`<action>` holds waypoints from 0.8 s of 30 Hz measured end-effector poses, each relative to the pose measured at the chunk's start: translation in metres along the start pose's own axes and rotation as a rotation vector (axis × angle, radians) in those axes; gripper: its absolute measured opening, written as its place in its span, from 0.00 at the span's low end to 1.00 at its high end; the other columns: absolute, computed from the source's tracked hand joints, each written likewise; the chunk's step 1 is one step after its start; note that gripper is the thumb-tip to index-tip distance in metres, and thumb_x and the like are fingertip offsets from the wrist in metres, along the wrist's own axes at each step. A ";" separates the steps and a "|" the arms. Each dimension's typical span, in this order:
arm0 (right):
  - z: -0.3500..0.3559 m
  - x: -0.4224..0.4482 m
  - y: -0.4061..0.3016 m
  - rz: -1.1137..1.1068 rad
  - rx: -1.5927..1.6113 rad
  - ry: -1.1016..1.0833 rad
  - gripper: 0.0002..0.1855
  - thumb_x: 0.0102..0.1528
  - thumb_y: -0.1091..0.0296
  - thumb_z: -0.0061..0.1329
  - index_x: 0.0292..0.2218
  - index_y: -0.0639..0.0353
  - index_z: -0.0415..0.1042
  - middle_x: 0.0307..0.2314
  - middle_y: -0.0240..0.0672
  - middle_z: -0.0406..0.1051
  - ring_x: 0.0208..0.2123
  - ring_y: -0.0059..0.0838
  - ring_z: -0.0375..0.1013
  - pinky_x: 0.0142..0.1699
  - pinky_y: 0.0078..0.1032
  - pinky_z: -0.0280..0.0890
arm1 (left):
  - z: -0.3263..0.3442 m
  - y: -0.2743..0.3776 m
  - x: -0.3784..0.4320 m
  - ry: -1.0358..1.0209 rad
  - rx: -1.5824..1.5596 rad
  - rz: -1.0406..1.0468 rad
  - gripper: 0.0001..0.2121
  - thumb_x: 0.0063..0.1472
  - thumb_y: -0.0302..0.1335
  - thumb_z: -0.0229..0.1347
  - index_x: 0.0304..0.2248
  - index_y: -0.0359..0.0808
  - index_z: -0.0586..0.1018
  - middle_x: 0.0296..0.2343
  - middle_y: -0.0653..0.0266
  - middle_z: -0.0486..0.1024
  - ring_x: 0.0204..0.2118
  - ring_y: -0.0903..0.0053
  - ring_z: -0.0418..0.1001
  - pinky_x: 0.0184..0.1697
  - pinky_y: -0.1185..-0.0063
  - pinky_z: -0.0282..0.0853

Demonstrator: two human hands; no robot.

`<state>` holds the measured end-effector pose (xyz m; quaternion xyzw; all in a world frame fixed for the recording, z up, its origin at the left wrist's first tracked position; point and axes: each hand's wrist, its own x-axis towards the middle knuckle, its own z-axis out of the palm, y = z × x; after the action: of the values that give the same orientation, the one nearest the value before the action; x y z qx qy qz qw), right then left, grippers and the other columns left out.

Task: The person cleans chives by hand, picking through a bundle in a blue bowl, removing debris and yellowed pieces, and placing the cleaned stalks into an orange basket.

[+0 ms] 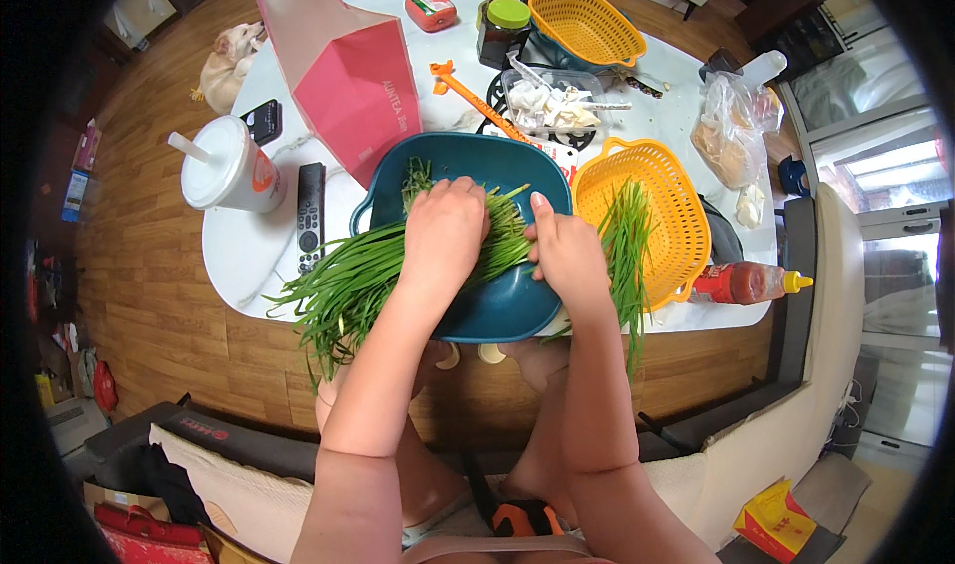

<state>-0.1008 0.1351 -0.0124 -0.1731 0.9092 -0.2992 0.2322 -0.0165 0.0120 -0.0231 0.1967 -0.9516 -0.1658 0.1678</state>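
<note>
A large bunch of garlic chives [358, 265] lies across a dark teal basin [489, 314], its leaf tips hanging past the basin's left rim. My left hand [448, 221] is curled over the stems in the basin, gripping them from above. At the basin's right side, my right hand [571, 254] is beside the cut stem ends, with its thumb raised and fingers bent inward. Whether a stalk is pinched there is hidden. More chives [627, 243] drape over the left edge of a yellow colander [675, 183] to the right. Some wilted trimmings [416, 180] sit at the basin's upper left.
Around the basin on the marble-patterned table [246, 280] are a lidded cup [239, 168], a remote control [310, 217], a pink paper bag [358, 86], a tissue-filled plastic box [552, 101] and a sauce bottle [746, 283]. A dog [230, 68] lies on the floor beyond.
</note>
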 end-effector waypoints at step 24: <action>-0.001 -0.003 -0.026 -0.249 1.558 -0.073 0.06 0.55 0.69 0.39 0.32 0.63 0.63 0.32 0.40 0.69 0.29 0.24 0.67 0.41 0.24 0.61 | -0.069 0.010 0.000 -0.322 -1.283 -0.520 0.15 0.61 0.36 0.41 0.32 0.29 0.68 0.25 0.60 0.70 0.16 0.74 0.72 0.16 0.84 0.67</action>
<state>-0.0942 0.1173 0.0055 -0.0708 0.4032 -0.8680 0.2812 0.0065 0.0036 0.0421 0.2529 -0.6017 -0.7550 0.0631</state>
